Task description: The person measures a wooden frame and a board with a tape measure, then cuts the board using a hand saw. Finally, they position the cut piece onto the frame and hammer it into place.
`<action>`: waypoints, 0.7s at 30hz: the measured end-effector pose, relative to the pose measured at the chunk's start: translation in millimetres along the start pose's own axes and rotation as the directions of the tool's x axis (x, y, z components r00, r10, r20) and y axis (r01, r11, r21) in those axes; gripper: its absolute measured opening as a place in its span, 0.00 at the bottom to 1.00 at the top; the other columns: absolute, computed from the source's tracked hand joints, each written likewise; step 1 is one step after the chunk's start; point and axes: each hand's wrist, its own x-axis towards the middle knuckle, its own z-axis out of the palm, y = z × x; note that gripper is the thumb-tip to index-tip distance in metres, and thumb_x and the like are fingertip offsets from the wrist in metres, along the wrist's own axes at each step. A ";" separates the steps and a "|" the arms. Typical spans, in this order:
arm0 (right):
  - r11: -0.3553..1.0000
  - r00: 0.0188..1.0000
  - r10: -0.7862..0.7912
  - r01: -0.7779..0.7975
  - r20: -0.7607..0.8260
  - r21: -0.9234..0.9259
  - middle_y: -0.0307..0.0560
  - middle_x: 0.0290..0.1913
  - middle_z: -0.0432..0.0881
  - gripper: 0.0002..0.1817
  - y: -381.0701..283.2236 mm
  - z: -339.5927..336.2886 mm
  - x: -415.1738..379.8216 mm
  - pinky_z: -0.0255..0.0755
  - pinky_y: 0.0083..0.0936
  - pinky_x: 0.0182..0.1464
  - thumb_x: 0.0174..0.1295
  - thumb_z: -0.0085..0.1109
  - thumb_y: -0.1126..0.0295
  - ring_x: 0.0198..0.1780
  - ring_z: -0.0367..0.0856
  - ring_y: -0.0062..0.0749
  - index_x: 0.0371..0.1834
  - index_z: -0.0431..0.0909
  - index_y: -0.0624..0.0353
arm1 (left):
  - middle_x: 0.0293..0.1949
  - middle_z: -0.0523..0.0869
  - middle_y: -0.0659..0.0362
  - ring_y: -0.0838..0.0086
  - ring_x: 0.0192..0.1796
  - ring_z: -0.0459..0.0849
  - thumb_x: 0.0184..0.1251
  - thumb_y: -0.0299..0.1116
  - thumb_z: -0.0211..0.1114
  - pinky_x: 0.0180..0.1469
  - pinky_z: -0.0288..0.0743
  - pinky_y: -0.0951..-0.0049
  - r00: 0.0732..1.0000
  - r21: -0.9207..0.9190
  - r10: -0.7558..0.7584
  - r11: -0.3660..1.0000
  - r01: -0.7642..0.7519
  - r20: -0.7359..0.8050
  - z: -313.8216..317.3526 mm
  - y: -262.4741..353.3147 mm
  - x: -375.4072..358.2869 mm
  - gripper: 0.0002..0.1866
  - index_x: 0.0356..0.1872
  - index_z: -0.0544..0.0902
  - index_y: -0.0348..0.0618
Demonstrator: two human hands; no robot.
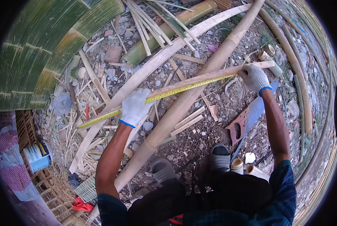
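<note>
A yellow measuring tape [191, 85] is stretched along a narrow wooden strip [210, 76], above a thick bamboo pole [168, 120] that crosses beneath them. My left hand [134, 107], in a pale glove with a blue cuff, is closed around the tape and strip; the tape's free part runs on to the lower left. At the strip's right end my right hand [254, 78], gloved the same way, grips the strip near the tape's end. Its fingertips are partly hidden. Behind my left hand lies a long, pale curved strip [153, 62].
A handsaw [247, 116] lies on the rubble below my right hand. Green bamboo matting [44, 49] fills the upper left. Thin sticks [146, 22] rest by a green bamboo piece [138, 52]. A labelled bucket [38, 156] stands at left, and long poles [296, 67] lie at right.
</note>
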 end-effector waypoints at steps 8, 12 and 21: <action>0.995 0.998 -0.065 0.065 0.004 -0.082 0.62 0.45 0.91 0.18 -3.3 -17.5 42.6 0.81 0.53 0.55 0.72 0.63 0.55 0.50 0.90 0.61 0.47 0.90 0.59 | 0.47 0.91 0.50 0.51 0.52 0.91 0.73 0.50 0.70 0.50 0.84 0.49 0.990 -0.088 -0.107 0.991 0.100 -0.087 5.7 -4.8 -21.7 0.20 0.55 0.86 0.48; 0.992 0.999 -0.054 0.053 -0.005 -0.115 0.64 0.45 0.91 0.18 -27.2 -22.5 60.5 0.80 0.54 0.56 0.73 0.61 0.55 0.51 0.89 0.63 0.46 0.89 0.60 | 0.46 0.88 0.51 0.51 0.53 0.89 0.73 0.52 0.70 0.48 0.85 0.49 0.965 -0.039 -0.027 0.999 0.017 -0.259 10.6 -43.2 -14.2 0.20 0.48 0.83 0.46; 0.962 0.996 -0.075 0.084 0.047 -0.258 0.66 0.48 0.91 0.18 -47.5 -12.3 114.4 0.81 0.52 0.59 0.71 0.59 0.57 0.53 0.90 0.64 0.49 0.91 0.58 | 0.49 0.90 0.51 0.50 0.53 0.90 0.72 0.55 0.69 0.50 0.85 0.47 0.985 -0.114 -0.148 0.984 0.137 -0.091 15.4 -54.5 -6.1 0.22 0.53 0.84 0.49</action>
